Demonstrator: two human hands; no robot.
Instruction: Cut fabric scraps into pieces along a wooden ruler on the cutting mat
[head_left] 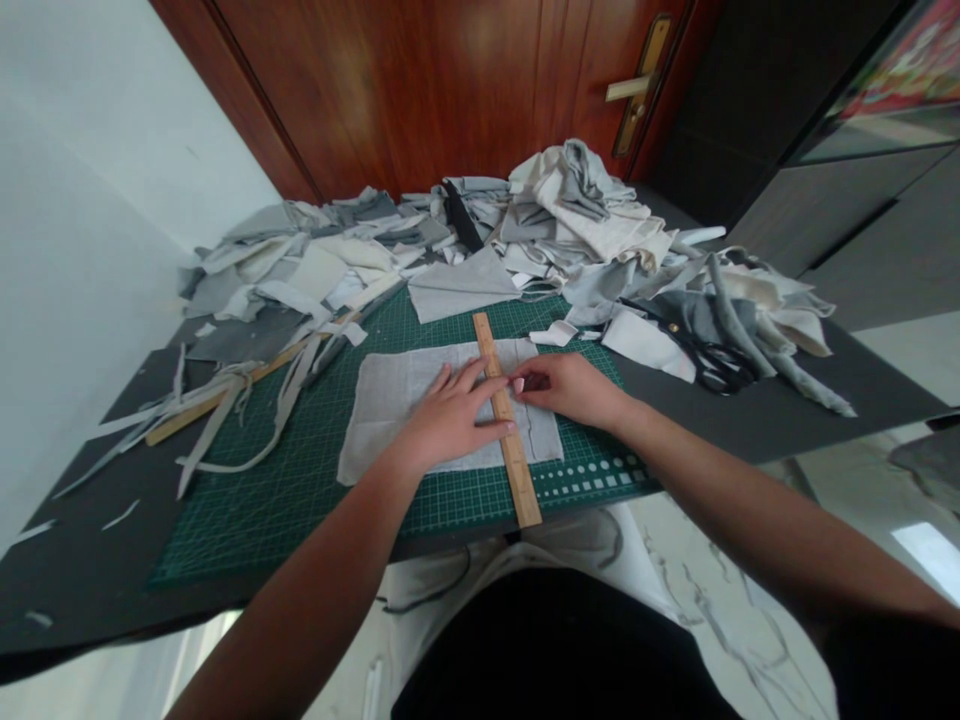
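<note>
A pale grey piece of cloth (386, 400) lies flat on a green cutting mat (300, 500). Across its right part runs a wooden ruler (517, 468), slanting toward me. My left hand (450, 415) rests on cloth and ruler with fingers spread, some of them touching the ruler. Just right of the ruler, my right hand (566, 388) has thumb and fingers pinched together at the cloth. What the pinch holds, if anything, is too small to make out. A thin dark line shows on the cloth below the right hand, roughly along the ruler.
Heaps of grey and white fabric (592, 210) cover the table's back, against a wooden door (420, 90). Black scissors (720, 365) lie at right beside fabric scraps. Long fabric strips (281, 405) and a wooden stick (176, 422) lie at left.
</note>
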